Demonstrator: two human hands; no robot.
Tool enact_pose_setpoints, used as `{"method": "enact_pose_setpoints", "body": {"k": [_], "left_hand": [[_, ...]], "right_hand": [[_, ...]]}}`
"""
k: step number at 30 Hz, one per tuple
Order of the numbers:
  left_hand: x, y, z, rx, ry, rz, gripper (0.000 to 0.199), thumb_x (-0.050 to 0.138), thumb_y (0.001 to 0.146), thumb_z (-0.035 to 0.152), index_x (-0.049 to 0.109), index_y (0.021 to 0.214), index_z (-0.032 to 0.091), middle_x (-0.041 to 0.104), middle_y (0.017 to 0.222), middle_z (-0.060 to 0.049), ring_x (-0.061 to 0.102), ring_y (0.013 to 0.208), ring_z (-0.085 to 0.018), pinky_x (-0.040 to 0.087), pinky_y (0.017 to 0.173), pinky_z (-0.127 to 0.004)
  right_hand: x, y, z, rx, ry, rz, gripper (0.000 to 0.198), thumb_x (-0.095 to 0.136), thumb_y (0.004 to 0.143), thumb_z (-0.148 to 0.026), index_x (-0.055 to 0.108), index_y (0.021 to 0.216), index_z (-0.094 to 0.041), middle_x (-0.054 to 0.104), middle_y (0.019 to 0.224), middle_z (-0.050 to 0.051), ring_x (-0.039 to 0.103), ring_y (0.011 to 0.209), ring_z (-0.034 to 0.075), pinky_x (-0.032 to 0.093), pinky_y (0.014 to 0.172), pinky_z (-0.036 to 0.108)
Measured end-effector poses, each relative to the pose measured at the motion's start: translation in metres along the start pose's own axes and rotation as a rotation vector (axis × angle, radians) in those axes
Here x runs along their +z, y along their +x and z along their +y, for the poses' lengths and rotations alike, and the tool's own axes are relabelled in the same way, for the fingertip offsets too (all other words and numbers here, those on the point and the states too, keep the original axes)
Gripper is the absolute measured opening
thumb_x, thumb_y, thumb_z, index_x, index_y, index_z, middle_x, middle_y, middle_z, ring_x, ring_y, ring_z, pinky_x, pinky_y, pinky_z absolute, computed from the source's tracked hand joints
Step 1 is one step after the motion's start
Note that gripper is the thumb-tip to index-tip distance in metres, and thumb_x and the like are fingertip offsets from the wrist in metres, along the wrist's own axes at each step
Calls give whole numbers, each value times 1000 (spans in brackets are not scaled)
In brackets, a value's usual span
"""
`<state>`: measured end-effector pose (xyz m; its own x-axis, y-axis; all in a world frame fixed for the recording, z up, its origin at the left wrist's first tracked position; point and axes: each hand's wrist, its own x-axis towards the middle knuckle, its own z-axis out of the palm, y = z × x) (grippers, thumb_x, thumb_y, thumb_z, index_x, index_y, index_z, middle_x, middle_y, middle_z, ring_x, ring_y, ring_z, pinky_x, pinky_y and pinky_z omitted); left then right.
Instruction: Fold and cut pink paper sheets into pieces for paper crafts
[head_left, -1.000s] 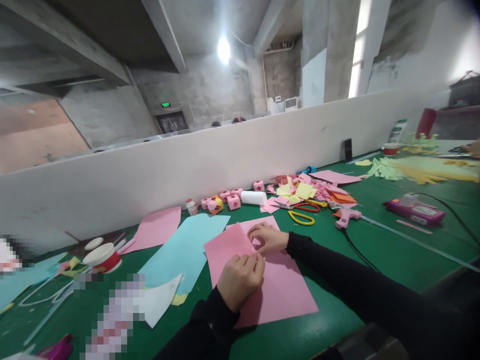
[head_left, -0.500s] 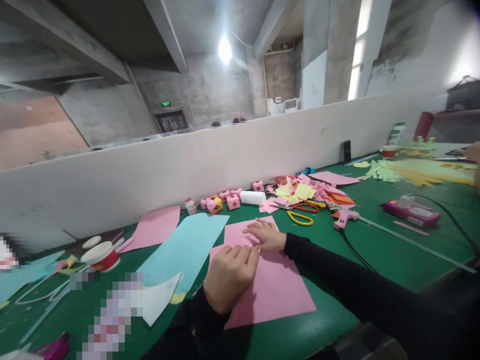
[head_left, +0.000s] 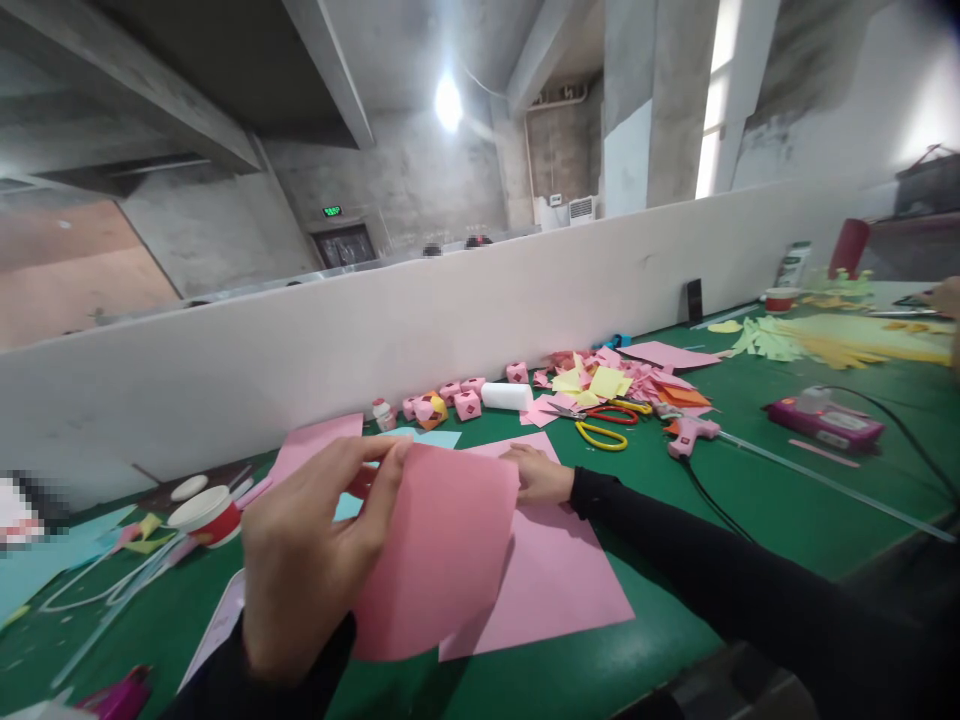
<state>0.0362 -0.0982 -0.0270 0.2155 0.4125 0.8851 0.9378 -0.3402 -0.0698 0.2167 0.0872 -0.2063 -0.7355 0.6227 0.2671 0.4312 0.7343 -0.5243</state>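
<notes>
My left hand (head_left: 322, 545) is closed, its thumb and fingers pinching the top left corner of a raised pink paper (head_left: 439, 550). The paper stands up from the table and bends slightly. At its upper right edge is my right hand (head_left: 544, 477), closed around that edge, with its fingertips partly hidden by the paper. Beneath lies more pink paper (head_left: 574, 580), flat on the green table; whether the two are one sheet or separate I cannot tell. A light blue sheet (head_left: 439, 438) shows behind the raised paper, mostly covered.
Folded pink paper pieces (head_left: 466, 404) and a white roll (head_left: 507, 396) line the white partition (head_left: 420, 330). Yellow-handled scissors (head_left: 601, 436), paper scraps (head_left: 611, 382) and a pink glue gun (head_left: 690, 437) lie to the right. A red-and-white paper cup (head_left: 206, 517) stands left.
My left hand has moved left and up, lifting the pink paper off the table over the blue sheet. My right hand has gone from lying spread on the paper to gripping its edge.
</notes>
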Motion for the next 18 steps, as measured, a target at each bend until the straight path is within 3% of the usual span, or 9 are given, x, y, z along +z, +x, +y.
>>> {"method": "enact_pose_setpoints", "body": {"k": [3,6,9,11,15,18], "left_hand": [[28,1,-26,-256,-140,-234,21,54,87,40,66,81,24,68,71,5,62,57,-12,42,57,-23],[71,-6,-63,-404,-135,-412,29,49,85,45,65,77,22,70,75,2,64,63,-15,42,62,-26],[106,-21,-96,-491,-59,-541,30,45,83,43,64,75,20,72,79,-3,66,80,-21,43,70,-27],[119,-33,-110,-500,28,-670,29,43,83,40,62,74,21,71,77,-4,66,79,-21,43,69,-27],[132,-57,-108,-504,110,-705,25,43,85,35,63,82,19,69,74,-7,65,76,-26,44,65,-32],[143,-76,-88,-405,102,-712,29,41,87,28,60,104,15,69,104,-14,64,96,-28,47,78,-37]], "right_hand": [[-5,2,-7,4,471,30,39,66,76,-49,66,96,-16,67,104,11,59,102,26,39,98,43],[-15,2,-18,222,981,-38,61,46,81,-71,64,87,-13,67,84,7,63,77,18,50,72,30],[-26,-1,-24,457,1269,-169,70,34,81,-78,61,87,-14,64,72,3,64,62,14,52,57,25],[-29,-3,-23,525,1273,-212,63,42,80,-75,58,91,-15,65,69,2,64,54,13,53,52,26],[-23,-6,-18,467,1050,-275,41,74,73,-47,57,84,-12,71,69,7,68,56,14,52,49,20],[-13,-7,-20,512,1031,-378,36,77,72,-38,53,78,-12,72,66,11,69,55,15,51,47,18]]}}
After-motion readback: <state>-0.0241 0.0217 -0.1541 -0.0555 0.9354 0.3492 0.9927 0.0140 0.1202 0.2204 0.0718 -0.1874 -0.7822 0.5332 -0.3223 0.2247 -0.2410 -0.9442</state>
